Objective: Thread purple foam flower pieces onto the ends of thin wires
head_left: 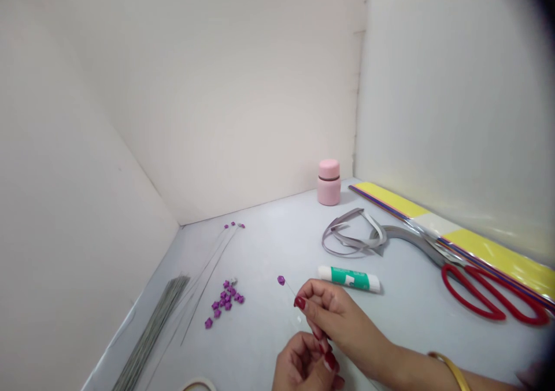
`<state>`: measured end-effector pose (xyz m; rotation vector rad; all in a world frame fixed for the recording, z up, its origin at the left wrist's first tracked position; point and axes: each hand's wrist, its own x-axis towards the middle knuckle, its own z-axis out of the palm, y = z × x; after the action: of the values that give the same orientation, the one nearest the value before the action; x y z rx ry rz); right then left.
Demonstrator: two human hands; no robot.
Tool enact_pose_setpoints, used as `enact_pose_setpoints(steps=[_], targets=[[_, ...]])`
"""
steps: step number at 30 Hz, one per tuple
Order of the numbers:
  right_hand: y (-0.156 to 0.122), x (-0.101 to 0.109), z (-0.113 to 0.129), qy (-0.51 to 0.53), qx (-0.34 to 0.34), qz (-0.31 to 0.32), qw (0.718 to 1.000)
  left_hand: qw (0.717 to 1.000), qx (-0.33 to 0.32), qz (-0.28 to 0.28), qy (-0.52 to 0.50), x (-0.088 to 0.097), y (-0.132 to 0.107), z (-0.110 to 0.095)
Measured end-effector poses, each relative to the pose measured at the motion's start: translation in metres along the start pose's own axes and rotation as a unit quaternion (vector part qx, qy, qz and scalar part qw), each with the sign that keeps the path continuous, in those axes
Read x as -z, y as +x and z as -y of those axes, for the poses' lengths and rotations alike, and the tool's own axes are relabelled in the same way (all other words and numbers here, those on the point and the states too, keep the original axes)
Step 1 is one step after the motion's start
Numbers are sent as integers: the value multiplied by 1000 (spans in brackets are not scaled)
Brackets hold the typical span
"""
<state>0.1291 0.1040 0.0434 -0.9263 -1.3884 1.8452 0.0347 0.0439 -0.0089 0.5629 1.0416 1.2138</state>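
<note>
My right hand (340, 316) pinches a thin wire (290, 288) between thumb and forefinger. On the wire's upper end sits a small purple paper star (281, 280). Just below, my left hand (301, 363) is closed in a pinch, its fingertips close against the lower fingers of the right; what lies between them is hidden. To the left of both hands, several loose purple stars (228, 296) form a small cluster on the table. Farther back lie a few wires (208, 269) tipped with purple stars (233, 224).
A bundle of grey wires (151, 330) lies at left, a tape roll (198, 384) at the bottom edge. Behind my right hand is a glue stick (350, 279). Grey paper strips (351, 240), red-handled scissors (472, 292), yellow paper packs (477, 246) and a pink jar (329, 184) stand or lie beyond.
</note>
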Motion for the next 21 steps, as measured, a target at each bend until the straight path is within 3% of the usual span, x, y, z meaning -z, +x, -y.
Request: enact_pose_setpoints(steps=[7, 15, 21], targets=[[1, 0, 2, -4, 2, -8, 1000, 998, -36, -43, -19, 1, -2, -11], [-2, -4, -2, -40, -1, 21, 999, 966, -118, -220, -60, 11, -9, -47], [-5, -8, -3, -46, -11, 43, 998, 961, -130, -239, -52, 10, -15, -55]])
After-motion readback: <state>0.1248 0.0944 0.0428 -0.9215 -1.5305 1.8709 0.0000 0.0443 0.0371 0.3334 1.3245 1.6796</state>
